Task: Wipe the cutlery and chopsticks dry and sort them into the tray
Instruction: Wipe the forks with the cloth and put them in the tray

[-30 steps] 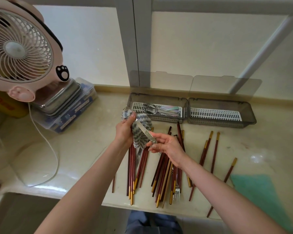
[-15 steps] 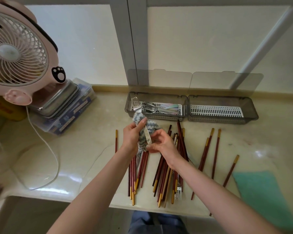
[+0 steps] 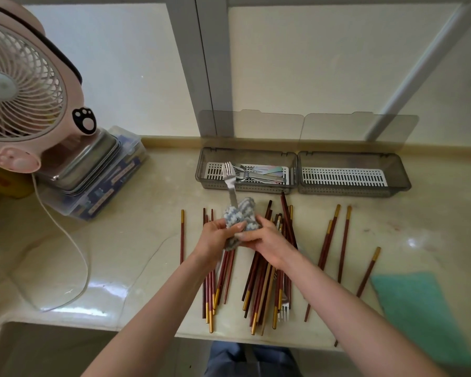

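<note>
Half a second ago a flat metal handle showed between the two hands, with the cloth bunched behind it. Now that handle is hidden, and a fork [image 3: 228, 176] sticks out of the far side of the cloth [image 3: 244, 212], tines up and aimed at the far edge of the tabletop [image 3: 136, 240]. The hands have closed in on each other and the cloth is balled tighter between them.

The left hand [image 3: 214, 238] comes in from the near-left, its grip clamped on the cloth with the thumb laid across the bundle. The right hand [image 3: 271, 242] meets it from the near-right, fingers curled round the cloth's right side, its grip likewise closed on the cloth. Whether it also pinches the fork's handle inside cannot be told. Both forearms reach in from the near edge.

The fork's tines overlap the front wall of the tray [image 3: 256, 188], which sits along the far edge; contact cannot be judged. The tray's left compartment holds cutlery [image 3: 264, 172]; the right one shows a white slotted insert. The chopsticks [image 3: 259, 278] lie loose on the tabletop beneath the hands and run towards the near edge, with a few apart to the right and one alone to the left. A second fork [image 3: 283, 312] lies among them by the near edge. A fan [image 3: 22, 88] stands at the far-left corner, and a green mat [image 3: 419, 308] lies towards the near-right corner
</note>
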The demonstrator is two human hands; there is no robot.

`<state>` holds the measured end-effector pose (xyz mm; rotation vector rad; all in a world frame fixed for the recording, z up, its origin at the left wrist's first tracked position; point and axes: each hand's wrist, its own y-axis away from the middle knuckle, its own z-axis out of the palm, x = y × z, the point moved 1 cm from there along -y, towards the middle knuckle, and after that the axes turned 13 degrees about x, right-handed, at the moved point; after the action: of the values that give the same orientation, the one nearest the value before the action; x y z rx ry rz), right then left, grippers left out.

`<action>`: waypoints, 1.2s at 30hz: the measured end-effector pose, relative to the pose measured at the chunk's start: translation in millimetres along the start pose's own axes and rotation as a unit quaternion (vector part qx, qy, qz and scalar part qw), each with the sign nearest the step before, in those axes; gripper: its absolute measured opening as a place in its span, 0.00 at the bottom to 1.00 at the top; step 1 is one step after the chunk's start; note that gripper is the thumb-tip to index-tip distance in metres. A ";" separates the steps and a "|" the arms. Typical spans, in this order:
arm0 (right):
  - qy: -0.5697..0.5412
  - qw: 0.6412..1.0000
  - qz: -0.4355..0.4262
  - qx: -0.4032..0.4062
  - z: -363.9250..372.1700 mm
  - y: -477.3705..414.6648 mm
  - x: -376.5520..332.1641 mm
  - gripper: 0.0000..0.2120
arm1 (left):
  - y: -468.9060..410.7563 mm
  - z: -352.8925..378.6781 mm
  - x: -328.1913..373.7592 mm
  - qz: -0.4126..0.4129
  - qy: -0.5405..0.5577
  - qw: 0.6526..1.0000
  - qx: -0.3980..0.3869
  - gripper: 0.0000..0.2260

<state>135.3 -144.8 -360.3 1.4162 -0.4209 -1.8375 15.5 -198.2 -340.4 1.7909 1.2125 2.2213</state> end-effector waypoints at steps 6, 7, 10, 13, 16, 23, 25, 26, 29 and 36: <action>0.013 0.996 0.024 0.084 -14.8 -12.6 1.6 0.12 | -2.1 2.4 2.7 0.017 -0.089 0.995 0.042 0.08; 0.094 0.987 -0.006 0.130 -13.9 -13.2 0.8 0.10 | -3.4 3.5 3.1 0.027 -0.105 0.992 0.057 0.10; 0.298 0.899 -0.178 0.266 -8.8 -18.5 -7.6 0.17 | -10.2 5.2 6.2 0.056 -0.149 0.982 0.100 0.13; 0.250 0.892 -0.254 0.279 7.1 -15.8 -29.1 0.21 | -13.3 12.1 11.0 0.127 -0.244 0.954 0.115 0.11; 0.138 0.949 -0.194 0.205 18.0 -15.6 -43.8 0.08 | -7.5 22.1 12.5 0.176 -0.294 0.933 0.112 0.07; 0.339 0.853 -0.332 0.216 11.7 -47.4 -102.2 0.12 | -12.1 -3.5 15.3 0.004 -0.014 0.997 0.076 0.11; 0.539 0.718 -0.375 0.231 4.0 -68.8 -107.7 0.15 | -11.3 -17.0 15.0 0.002 0.017 0.995 0.095 0.10; 0.604 0.660 -0.384 0.229 -0.5 -78.7 -106.7 0.15 | -11.5 -23.2 13.8 0.002 0.020 0.993 0.112 0.10; 0.695 0.577 -0.383 0.190 -5.7 -101.1 -104.6 0.15 | -14.5 -39.2 12.0 -0.002 0.028 0.986 0.167 0.12; 0.634 0.609 -0.443 0.175 9.4 -82.4 -87.8 0.09 | -17.6 -53.2 23.4 0.031 0.174 0.950 0.257 0.14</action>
<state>104.3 -28.3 -352.5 3.0956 0.8664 -0.7513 -44.6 -203.3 -333.1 1.6216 1.9887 2.5024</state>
